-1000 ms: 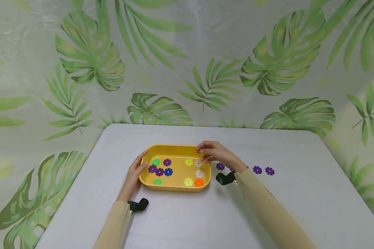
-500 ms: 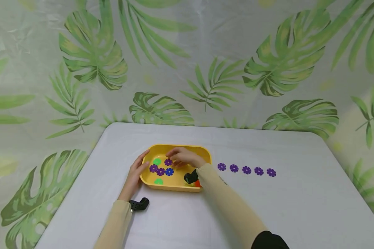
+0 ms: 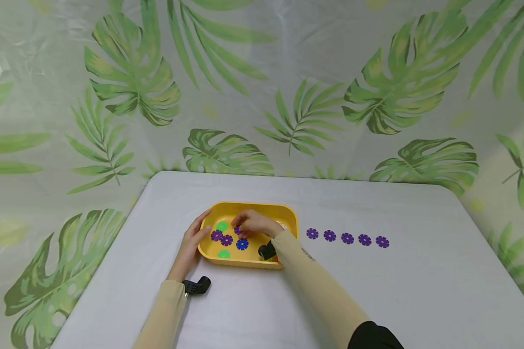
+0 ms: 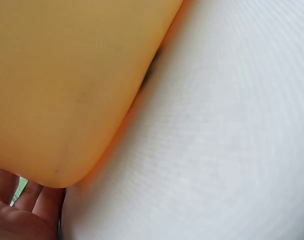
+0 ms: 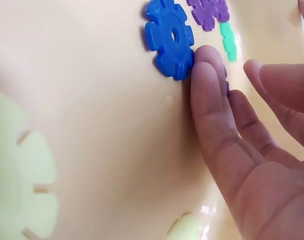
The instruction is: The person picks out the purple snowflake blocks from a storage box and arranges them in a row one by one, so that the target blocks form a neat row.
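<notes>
since the frame a second ago, the right hand (image 3: 254, 224) has moved from above the right end of the yellow tray (image 3: 244, 264) to a place low inside it, left of the middle, and the blue disc (image 3: 242, 244) now sits a little farther from its purple neighbours. the left hand (image 3: 188, 246) stays at the tray's left end, and the row of five purple discs (image 3: 347, 238) lies as it was, on the bench (image 3: 419, 291) to the right of the tray.

a small dark line of writing (image 3: 307, 254) runs along the right sleeve (image 3: 319, 283), too small to read.

the right wrist view shows the right fingers (image 5: 212, 95) gently bent, with a moderate gap to the thumb. a fingertip is at the blue disc's edge, apparently touching it; a purple disc (image 3: 237, 230) is partly hidden behind the fingers, and whether they touch it cannot be told. the left hand grips the tray, thumb over the rim and fingers along the outside.

also in the tray, two purple discs (image 3: 221, 238) lie side by side near the left hand, with one green disc (image 3: 221, 226) behind them and another green disc (image 3: 223, 254) in front. a pale yellow disc (image 5: 24, 170) lies closer to the right wrist camera.
</notes>
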### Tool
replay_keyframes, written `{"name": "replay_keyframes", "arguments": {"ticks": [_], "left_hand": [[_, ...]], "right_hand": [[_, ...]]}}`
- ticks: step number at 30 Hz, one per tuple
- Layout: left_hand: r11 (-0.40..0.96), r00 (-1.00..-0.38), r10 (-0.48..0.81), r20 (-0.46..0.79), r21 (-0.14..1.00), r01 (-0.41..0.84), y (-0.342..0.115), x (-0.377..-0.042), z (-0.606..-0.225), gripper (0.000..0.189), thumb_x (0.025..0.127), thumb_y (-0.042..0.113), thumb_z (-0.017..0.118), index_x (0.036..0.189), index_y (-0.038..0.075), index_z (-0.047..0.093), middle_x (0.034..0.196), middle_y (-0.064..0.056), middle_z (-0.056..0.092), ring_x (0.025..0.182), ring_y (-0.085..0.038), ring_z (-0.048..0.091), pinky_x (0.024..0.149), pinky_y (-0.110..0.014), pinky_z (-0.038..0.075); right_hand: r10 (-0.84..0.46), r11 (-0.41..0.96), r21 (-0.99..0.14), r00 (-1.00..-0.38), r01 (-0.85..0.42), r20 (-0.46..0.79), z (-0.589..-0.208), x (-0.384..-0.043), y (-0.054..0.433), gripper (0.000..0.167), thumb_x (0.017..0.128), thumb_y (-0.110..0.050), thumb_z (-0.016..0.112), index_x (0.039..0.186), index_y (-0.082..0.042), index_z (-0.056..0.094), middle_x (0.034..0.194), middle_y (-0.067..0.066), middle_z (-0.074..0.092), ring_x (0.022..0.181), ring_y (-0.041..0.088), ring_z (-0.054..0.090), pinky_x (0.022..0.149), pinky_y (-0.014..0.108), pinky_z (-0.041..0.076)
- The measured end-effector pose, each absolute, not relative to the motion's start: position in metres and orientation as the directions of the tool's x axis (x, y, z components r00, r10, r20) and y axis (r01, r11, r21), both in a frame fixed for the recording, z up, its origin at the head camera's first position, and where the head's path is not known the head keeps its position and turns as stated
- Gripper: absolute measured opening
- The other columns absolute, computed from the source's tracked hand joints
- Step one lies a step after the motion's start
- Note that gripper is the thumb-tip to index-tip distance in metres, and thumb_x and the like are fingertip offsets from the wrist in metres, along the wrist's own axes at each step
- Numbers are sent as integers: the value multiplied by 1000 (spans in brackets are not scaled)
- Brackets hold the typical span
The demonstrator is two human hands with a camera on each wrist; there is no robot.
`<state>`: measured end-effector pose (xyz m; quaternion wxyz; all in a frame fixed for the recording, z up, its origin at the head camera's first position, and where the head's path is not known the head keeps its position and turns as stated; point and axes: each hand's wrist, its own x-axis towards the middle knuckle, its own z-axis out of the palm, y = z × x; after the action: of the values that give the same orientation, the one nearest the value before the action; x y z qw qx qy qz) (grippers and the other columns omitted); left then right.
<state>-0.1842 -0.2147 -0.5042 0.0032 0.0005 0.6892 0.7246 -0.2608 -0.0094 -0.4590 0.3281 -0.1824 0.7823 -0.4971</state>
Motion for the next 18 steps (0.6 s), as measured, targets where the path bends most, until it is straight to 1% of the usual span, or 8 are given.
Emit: {"name": "replay_keyframes", "arguments": {"ticks": [4,7,9,12,16,18], "left_hand": [[-46,-1000,3,-1,999,-1,-214,-184,-504,47,101,17,48,147,18,40,154,3,27,142,-11,16,114,-32,17],[-44,-1000,4,2,999,1,-213,-184,-504,47,101,17,48,147,17,40,155,3,27,142,-12,16,114,-32,17],[-49,-1000,1,-3,999,-3,-213,-184,-504,47,101,17,48,147,18,40,154,4,27,142,-11,17,114,-31,18],[-50,-1000,1,-5,999,-5,-213,-183,-503,47,100,18,48,147,18,40,154,4,27,142,-11,17,114,-31,18],[-49,-1000,-5,0,999,0,-213,-183,-503,47,101,17,48,147,17,40,154,3,28,142,-12,17,114,-32,17],[-54,-1000,-7,1,999,2,-213,-183,-503,47,101,16,48,146,16,40,154,2,28,142,-13,18,114,-32,17]], "right_hand": [[-618,446,-895,-716,22,-326,-458,-258,-9,24,88,9,51,111,10,59,88,13,60,66,18,59,68,29,56],[-605,449,-893,-730,17,-318,-457,-256,-8,19,89,7,52,106,9,59,78,11,59,60,15,55,61,25,54],[-600,443,-896,-737,19,-312,-455,-256,-4,17,91,5,52,106,8,59,75,10,58,57,14,53,58,22,52],[-610,416,-909,-733,27,-301,-448,-258,7,21,93,1,52,112,8,58,74,9,58,57,14,53,59,25,52],[-643,363,-932,-718,20,-266,-434,-260,30,26,95,-3,52,118,8,55,81,10,59,63,16,55,68,35,55],[-651,346,-938,-717,13,-250,-427,-260,46,27,96,-4,51,120,8,54,85,10,59,65,18,56,69,37,54]]}}
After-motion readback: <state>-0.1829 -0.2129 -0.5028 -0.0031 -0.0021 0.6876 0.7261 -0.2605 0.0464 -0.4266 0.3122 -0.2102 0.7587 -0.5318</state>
